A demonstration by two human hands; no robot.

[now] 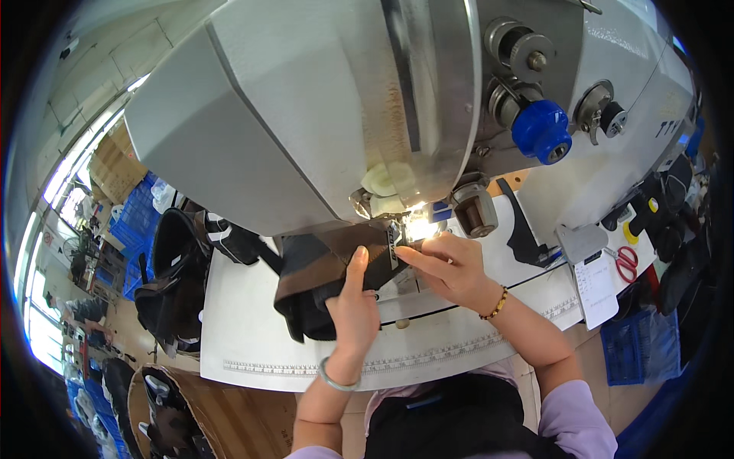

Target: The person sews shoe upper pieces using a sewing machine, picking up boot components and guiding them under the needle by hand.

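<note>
A large grey-white industrial sewing machine (306, 99) fills the upper middle, its lamp glowing by the needle area. Under its head lies a black and brown panelled sewn piece (306, 268), stiff and curved, with a light strip near the needle. My left hand (355, 310) grips this piece from the near side, thumb on top and fingers curled at its edge. Close to the needle, my right hand (451, 268) has bent fingers pinched at the piece's right edge; the fingertips are partly hidden. The needle itself is lost in glare.
The white table (252, 336) has a ruler strip along its curved front edge. Red-handled scissors (625, 264), a paper pad (595, 291) and a dark strip (521, 229) lie right. Dark sewn pieces (174, 275) hang left. A cardboard box (237, 409) and blue crate (623, 352) stand below.
</note>
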